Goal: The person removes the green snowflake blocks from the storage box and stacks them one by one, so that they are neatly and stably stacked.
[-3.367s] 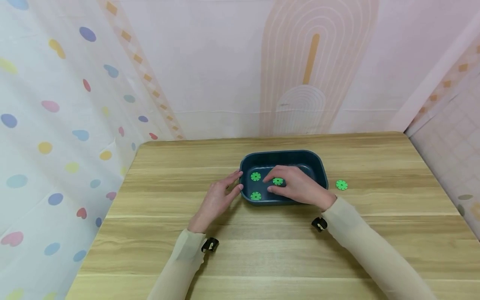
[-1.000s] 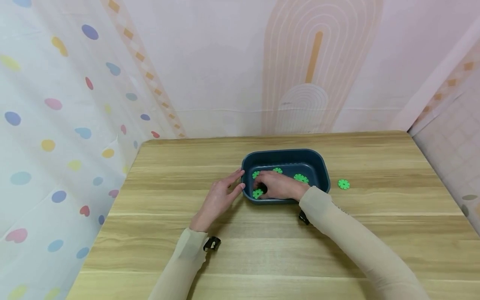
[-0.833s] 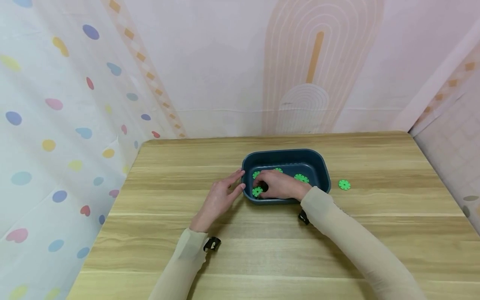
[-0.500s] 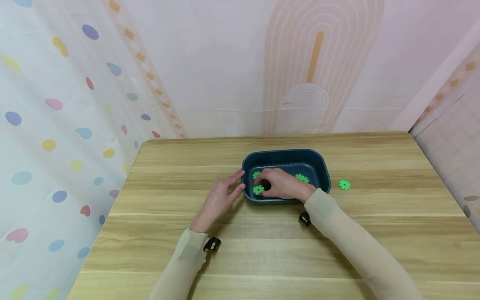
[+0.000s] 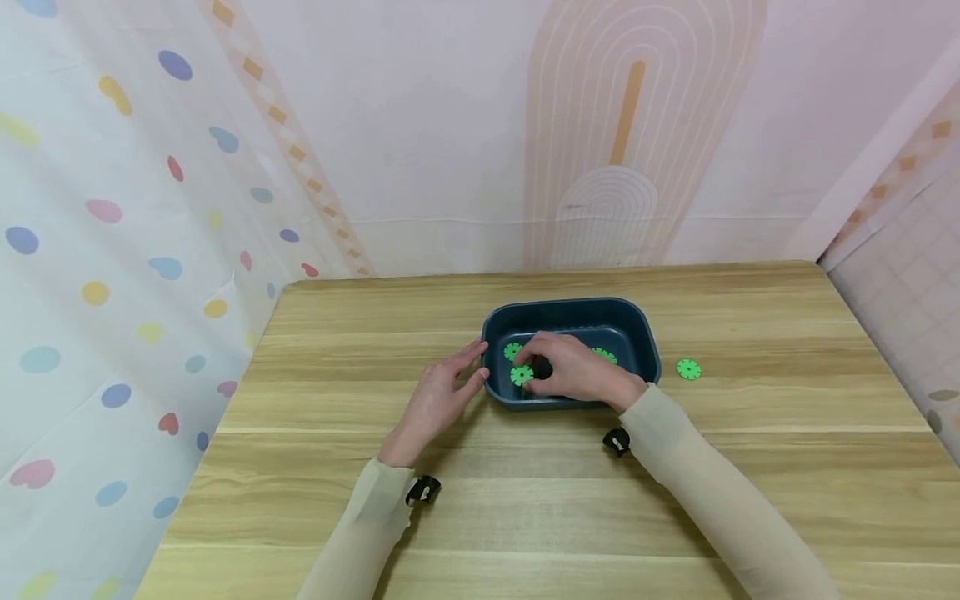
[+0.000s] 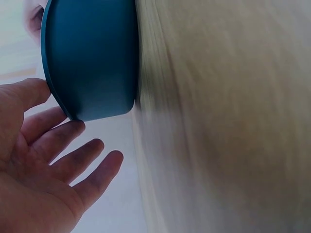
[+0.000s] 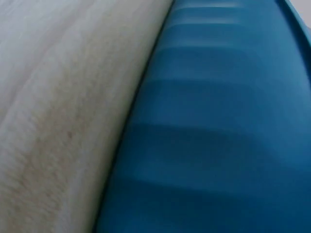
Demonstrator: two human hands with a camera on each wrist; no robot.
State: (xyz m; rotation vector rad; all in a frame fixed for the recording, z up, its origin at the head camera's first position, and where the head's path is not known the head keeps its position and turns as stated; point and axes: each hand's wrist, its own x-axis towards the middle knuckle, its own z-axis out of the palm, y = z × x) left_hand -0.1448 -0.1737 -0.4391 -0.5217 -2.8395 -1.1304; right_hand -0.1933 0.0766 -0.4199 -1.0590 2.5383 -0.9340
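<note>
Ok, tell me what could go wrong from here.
The thin, notched green disc pinched by the right hand could slip and drop. The dark-blue rounded rectangular tray might slide if bumped, as the left hand only touches one end. The loose green disc on the wood-grained table, right of the tray, could be overlooked.

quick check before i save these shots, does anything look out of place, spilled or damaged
One oddity: a lone green disc lies flat on the table, beyond the right end of the blue bin, while the other discs in view are within it. I see no spill or damage.
</note>
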